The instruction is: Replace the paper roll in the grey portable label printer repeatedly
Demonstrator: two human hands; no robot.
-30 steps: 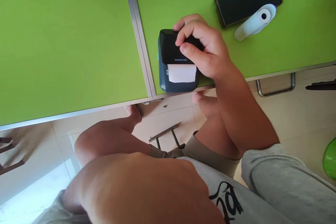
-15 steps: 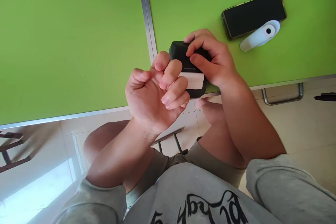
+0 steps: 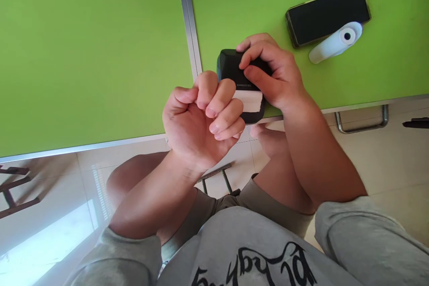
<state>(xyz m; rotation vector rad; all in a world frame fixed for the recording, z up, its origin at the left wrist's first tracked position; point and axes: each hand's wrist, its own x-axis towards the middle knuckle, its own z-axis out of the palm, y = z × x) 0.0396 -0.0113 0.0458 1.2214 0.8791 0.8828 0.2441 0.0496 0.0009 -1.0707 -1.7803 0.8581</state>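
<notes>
My right hand grips a black label printer from its right side, thumb and fingers over the top. A white paper strip lies across the printer's front part, partly covered by the fingers of my left hand. That hand is turned palm up, its fingers curled in and the thumb against the index finger. Nothing shows in its palm. The printer is by the front edge of the green table; its underside is hidden.
A dark-screened phone lies at the back right. Against its near edge rests a white paper roll with a dark core. A metal strip divides the tabletop. Below the edge are a metal bar and my legs.
The fingers of my left hand have curled in further, and the thumb now meets the index finger. My right hand keeps its hold on the label printer. The view has shifted slightly.
</notes>
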